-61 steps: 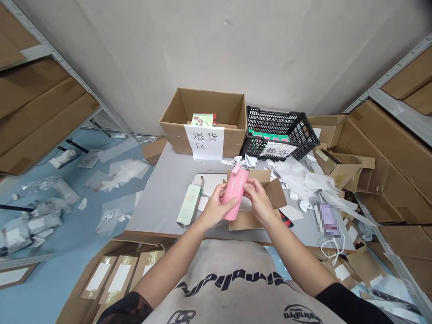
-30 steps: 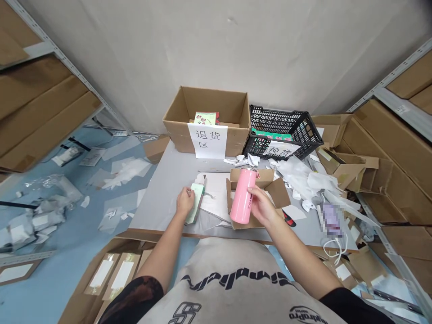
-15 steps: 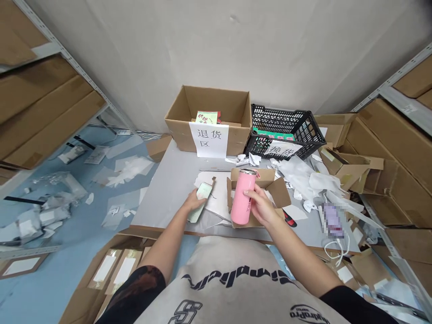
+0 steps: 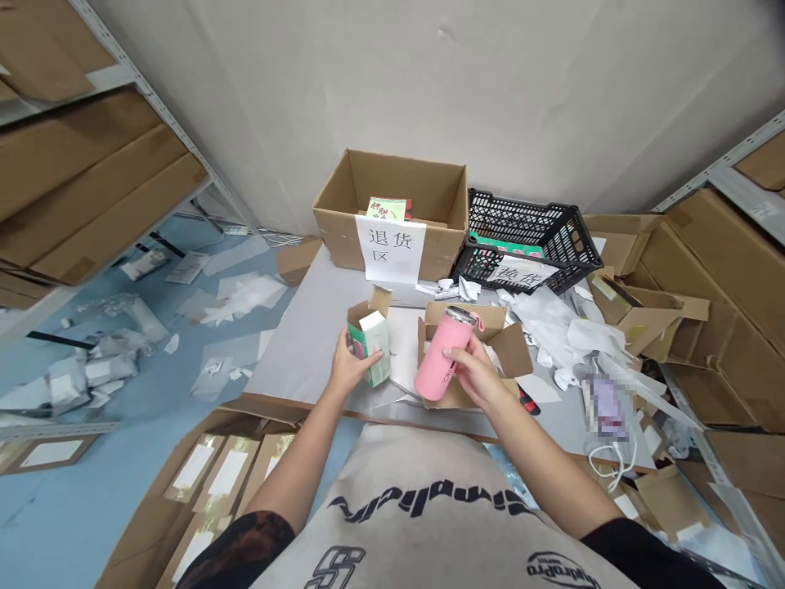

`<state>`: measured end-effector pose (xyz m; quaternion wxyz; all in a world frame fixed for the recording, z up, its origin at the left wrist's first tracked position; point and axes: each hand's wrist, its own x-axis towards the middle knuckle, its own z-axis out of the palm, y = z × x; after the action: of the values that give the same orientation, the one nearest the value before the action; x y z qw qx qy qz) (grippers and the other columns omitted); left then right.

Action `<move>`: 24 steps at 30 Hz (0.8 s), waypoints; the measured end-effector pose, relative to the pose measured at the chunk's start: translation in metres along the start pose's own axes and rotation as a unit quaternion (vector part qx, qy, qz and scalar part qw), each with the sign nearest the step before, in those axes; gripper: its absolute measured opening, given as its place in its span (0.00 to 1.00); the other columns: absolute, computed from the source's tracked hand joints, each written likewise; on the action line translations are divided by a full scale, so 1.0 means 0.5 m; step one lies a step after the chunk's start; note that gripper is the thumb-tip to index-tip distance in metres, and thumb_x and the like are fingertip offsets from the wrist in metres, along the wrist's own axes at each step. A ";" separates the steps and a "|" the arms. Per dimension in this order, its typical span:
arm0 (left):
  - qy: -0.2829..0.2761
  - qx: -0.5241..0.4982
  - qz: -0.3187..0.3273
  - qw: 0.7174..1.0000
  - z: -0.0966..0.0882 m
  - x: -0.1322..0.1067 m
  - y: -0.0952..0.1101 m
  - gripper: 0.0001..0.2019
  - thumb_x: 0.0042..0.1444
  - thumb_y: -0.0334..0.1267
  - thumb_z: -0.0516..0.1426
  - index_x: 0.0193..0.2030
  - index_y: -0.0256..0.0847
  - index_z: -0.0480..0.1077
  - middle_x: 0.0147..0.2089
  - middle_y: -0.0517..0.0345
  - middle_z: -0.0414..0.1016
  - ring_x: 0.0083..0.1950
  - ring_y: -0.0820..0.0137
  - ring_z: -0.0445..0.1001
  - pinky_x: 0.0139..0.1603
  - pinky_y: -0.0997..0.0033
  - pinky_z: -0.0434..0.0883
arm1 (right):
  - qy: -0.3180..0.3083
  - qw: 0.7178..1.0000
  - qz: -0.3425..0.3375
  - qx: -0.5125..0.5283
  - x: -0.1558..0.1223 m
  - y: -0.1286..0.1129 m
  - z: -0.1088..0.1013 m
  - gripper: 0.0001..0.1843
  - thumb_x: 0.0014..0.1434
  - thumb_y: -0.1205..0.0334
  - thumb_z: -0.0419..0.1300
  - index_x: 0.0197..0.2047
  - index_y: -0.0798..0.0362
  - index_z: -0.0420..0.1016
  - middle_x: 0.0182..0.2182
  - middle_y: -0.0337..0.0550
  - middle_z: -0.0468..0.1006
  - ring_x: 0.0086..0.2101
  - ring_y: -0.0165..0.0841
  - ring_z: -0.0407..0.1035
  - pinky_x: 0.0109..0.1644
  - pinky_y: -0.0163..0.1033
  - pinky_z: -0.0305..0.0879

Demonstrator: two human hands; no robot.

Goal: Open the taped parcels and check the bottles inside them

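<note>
My left hand [image 4: 351, 370] is closed around a small green and white carton [image 4: 370, 348], and my right hand [image 4: 477, 376] grips a pink drink bottle [image 4: 445, 356] over an open cardboard box [image 4: 512, 352] near the front edge of the worktop [image 4: 294, 368].

This is a warehouse returns area, a stockroom rather than a home or office. Metal shelving [image 4: 165, 114] is lined with brown cartons [image 4: 91, 180]. A paper sign [image 4: 390, 249] reading 退货区 (returns area) is fixed to an open carton [image 4: 405, 176], and a sign [image 4: 522, 272] reading 换货 (exchange) is attached to a black plastic crate [image 4: 527, 221]. Torn white packing paper [image 4: 540, 323] is heaped on a grey desk [image 4: 307, 327], and plastic wrappers [image 4: 110, 368] are scattered over the blue floor [image 4: 49, 499].
</note>
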<state>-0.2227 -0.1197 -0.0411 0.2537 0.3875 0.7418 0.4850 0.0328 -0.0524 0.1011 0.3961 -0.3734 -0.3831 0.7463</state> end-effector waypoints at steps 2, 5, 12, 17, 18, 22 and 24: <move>0.082 -0.008 0.033 0.996 -0.003 -0.029 -0.002 0.52 0.39 0.49 0.71 0.68 0.44 0.50 0.66 0.43 0.60 0.62 0.57 0.68 0.60 0.61 0.68 | -0.004 1.000 -0.014 0.008 0.000 0.005 0.008 0.29 0.41 0.65 0.72 0.48 0.44 0.69 0.39 0.37 0.77 0.41 0.37 0.70 0.47 0.43 0.67; 0.131 0.009 0.009 0.991 0.026 -0.074 -0.031 0.47 0.41 0.49 0.70 0.65 0.42 0.53 0.62 0.42 0.63 0.60 0.56 0.69 0.59 0.59 0.69 | -0.014 0.999 -0.029 -0.008 -0.003 0.018 0.020 0.29 0.39 0.65 0.73 0.45 0.45 0.69 0.37 0.37 0.77 0.40 0.37 0.70 0.47 0.44 0.67; 0.142 0.048 -0.018 0.988 0.092 -0.125 -0.083 0.42 0.37 0.46 0.70 0.59 0.42 0.59 0.54 0.47 0.69 0.58 0.53 0.70 0.56 0.52 0.70 | -0.069 0.996 -0.032 -0.051 -0.009 0.045 0.045 0.30 0.38 0.64 0.75 0.44 0.47 0.68 0.38 0.39 0.77 0.41 0.39 0.71 0.49 0.47 0.68; 0.131 0.045 -0.013 0.990 0.073 -0.150 -0.069 0.36 0.42 0.43 0.68 0.58 0.42 0.60 0.53 0.45 0.70 0.56 0.52 0.72 0.53 0.52 0.72 | -0.070 0.995 -0.038 -0.052 0.017 0.080 0.077 0.27 0.40 0.62 0.74 0.42 0.47 0.67 0.37 0.39 0.77 0.39 0.37 0.71 0.47 0.44 0.69; 0.132 0.046 -0.010 0.990 0.069 -0.156 -0.065 0.38 0.42 0.43 0.68 0.59 0.42 0.60 0.54 0.44 0.69 0.56 0.51 0.72 0.52 0.52 0.72 | -0.067 0.995 -0.044 -0.053 0.025 0.088 0.083 0.27 0.41 0.62 0.74 0.42 0.47 0.67 0.37 0.38 0.76 0.39 0.37 0.71 0.47 0.44 0.69; 0.155 0.047 0.057 0.985 0.053 -0.175 -0.044 0.47 0.38 0.46 0.70 0.64 0.40 0.55 0.58 0.41 0.66 0.58 0.50 0.71 0.55 0.51 0.71 | -0.061 0.994 -0.065 -0.067 0.056 0.108 0.093 0.27 0.42 0.62 0.73 0.43 0.47 0.66 0.38 0.38 0.75 0.40 0.36 0.70 0.47 0.42 0.69; 0.171 0.059 0.114 0.977 0.043 -0.176 -0.032 0.47 0.41 0.46 0.69 0.65 0.39 0.52 0.59 0.41 0.65 0.60 0.50 0.68 0.58 0.50 0.69 | -0.060 0.993 -0.071 -0.072 0.067 0.109 0.096 0.27 0.42 0.62 0.73 0.43 0.48 0.66 0.38 0.37 0.74 0.40 0.35 0.69 0.46 0.42 0.69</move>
<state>-0.1618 -0.1843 -0.0644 0.0429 0.3948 0.7526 0.5253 -0.0388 -0.0577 0.0655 0.3963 -0.3269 -0.4842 0.7082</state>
